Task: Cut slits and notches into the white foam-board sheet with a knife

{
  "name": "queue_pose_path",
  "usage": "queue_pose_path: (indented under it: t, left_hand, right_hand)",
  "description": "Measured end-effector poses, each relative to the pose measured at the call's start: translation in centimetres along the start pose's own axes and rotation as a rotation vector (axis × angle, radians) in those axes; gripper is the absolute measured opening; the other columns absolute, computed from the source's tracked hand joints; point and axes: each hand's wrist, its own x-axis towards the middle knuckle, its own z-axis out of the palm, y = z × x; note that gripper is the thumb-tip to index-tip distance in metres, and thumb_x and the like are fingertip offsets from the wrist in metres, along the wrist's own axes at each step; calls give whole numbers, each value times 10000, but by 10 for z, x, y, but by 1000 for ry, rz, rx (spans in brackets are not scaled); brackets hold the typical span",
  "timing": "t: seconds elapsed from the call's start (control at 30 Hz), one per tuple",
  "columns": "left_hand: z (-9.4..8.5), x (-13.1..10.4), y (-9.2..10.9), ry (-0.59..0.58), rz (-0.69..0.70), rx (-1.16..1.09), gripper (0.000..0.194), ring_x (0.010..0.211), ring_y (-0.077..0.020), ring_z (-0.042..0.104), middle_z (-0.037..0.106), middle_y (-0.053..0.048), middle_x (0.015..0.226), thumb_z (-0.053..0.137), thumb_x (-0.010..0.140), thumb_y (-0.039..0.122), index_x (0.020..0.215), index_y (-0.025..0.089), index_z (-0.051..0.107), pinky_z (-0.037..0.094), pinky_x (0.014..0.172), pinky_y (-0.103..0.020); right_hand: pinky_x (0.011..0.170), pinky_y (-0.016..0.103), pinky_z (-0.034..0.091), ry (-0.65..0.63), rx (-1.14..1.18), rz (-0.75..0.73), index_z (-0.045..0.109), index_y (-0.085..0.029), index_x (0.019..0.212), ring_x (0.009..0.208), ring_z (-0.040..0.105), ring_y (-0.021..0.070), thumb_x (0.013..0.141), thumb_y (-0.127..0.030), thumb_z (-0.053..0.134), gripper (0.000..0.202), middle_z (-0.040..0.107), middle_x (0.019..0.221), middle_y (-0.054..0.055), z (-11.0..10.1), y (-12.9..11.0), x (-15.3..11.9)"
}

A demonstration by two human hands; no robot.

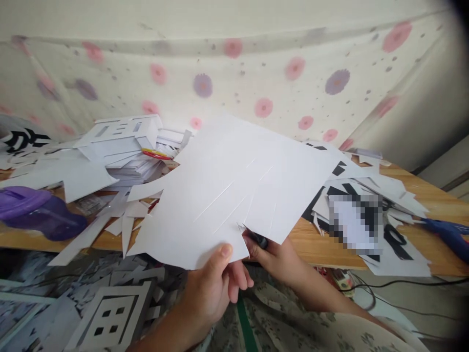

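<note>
My left hand [214, 286] pinches the near edge of a large white sheet [234, 186], thumb on top, and holds it tilted above the wooden table [311, 242]. The sheet has several thin straight cuts running through it. My right hand [271, 254] sits just under the sheet's near edge, closed on a small black tool [259, 239], most likely a craft knife, whose tip meets the paper at a jagged notch. Most of that tool is hidden by my fingers and the sheet.
A stack of white cut-out boards [124, 142] lies at the back left, with paper scraps [120, 215] in front. A purple container [32, 210] stands at the far left. Black-and-white printed sheets [384, 225] cover the right side. More cut-outs [110, 313] lie on the floor.
</note>
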Motion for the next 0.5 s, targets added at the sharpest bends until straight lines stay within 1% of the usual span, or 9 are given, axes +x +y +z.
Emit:
queue_pose_path:
  t: [0.07,0.13,0.23,0.4,0.5]
  left_hand:
    - [2,-1,-1,-16,-1,-30,531,359,-98,430,413,17,323,610,790,568,415,193,610,444,494,-259]
    - [4,-2,-2,-25,1,-61,530,331,-80,368,381,29,307,611,797,553,413,189,601,439,480,-254]
    - [6,-2,-1,-28,-17,-96,533,345,-83,391,357,31,292,617,805,517,391,184,580,452,484,-240]
    - [7,-4,3,-15,-88,-117,472,323,-78,371,353,42,284,640,773,476,410,178,592,471,470,-242]
    - [8,-5,6,-24,-132,-85,523,328,-91,398,331,32,276,613,776,483,349,190,543,482,477,-252]
  right_hand:
    - [793,344,550,19,-8,-10,641,-193,1048,836,672,200,896,-297,558,202,717,935,70,-1,-1,1]
    - [814,352,556,11,-7,-9,642,-193,1029,870,680,207,893,-290,557,188,722,958,74,-2,-1,1]
    - [883,373,545,-4,-24,-2,646,-191,1024,945,683,219,895,-286,553,185,727,1018,83,-4,-1,1]
    - [986,398,503,-59,-20,-27,634,-202,1120,1099,652,230,915,-269,535,238,709,1151,93,-8,-1,-1]
    - [1007,429,491,-84,-49,-26,631,-207,1150,1139,640,247,917,-276,532,263,699,1190,104,-10,-1,-1]
